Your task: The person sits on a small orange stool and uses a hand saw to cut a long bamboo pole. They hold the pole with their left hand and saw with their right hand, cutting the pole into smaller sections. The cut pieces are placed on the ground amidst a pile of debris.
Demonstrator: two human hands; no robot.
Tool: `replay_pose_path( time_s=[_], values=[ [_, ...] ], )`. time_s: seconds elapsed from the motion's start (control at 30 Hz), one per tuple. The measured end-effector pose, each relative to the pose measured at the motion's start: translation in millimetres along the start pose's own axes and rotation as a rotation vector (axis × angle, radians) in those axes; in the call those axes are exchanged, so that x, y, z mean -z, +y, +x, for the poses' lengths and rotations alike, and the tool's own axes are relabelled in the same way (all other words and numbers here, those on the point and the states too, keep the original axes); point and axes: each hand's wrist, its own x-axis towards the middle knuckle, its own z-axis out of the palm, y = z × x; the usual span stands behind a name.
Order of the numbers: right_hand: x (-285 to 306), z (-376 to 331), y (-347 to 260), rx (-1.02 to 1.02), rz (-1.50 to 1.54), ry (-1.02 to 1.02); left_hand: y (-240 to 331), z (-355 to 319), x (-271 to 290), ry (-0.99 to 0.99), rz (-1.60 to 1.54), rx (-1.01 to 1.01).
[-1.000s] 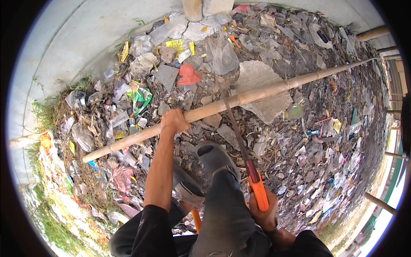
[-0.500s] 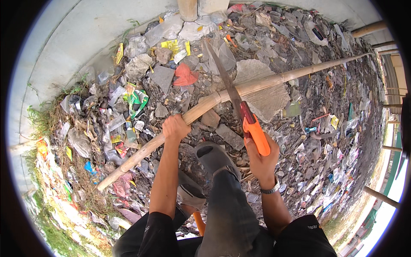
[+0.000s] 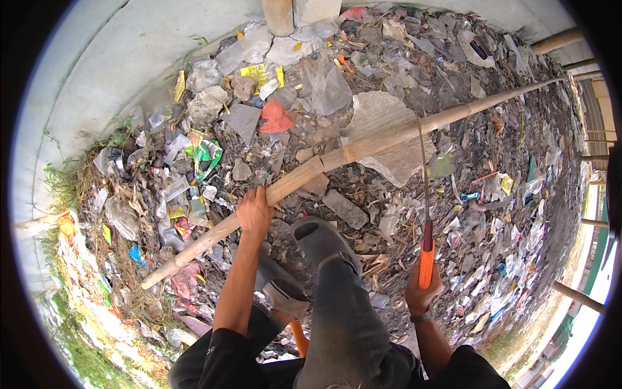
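Nearest us, a grey shoe point(image 3: 322, 238) points up toward the bamboo pole point(image 3: 363, 148), just below its middle; beside the shoe our left hand point(image 3: 254, 212) is clamped around the pole's lower stretch, fingers wrapped over the top; to the right, below the pole, our right hand point(image 3: 422, 293) is closed on the orange handle point(image 3: 425, 261) of a saw point(image 3: 423, 170), whose thin blade rises to meet the pole; the pole slants from lower left to upper right across littered ground; beyond it lies a flat grey slab point(image 3: 385, 123), a red scrap point(image 3: 276, 119) and, farthest, a pale concrete wall point(image 3: 129, 58).
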Motion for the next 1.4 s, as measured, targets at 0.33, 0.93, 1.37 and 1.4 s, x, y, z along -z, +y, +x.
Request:
replay_pose_path(
  time_s=[0.33,0.93,1.37,1.4],
  values=[
    [-30.6,3.4,58.2,-0.215,-0.525,-0.503,-13.9,63.2,84.3,-1.156,-0.373,0.23],
    [-172.5,164.8,-73.4,0.883,-0.398,-0.977,-31.7,-26.7,109.3,-0.82,-0.342,-0.258],
    [-129.9,164.0,-101.7,0.903,-0.434,-1.038,3.5,-35.8,130.8,-0.606,-0.168,-0.143],
    [-129.9,162.4,-100.5,0.928,-0.419,-0.998,-3.5,-27.2,132.8,-0.633,-0.205,-0.186]
  ],
)
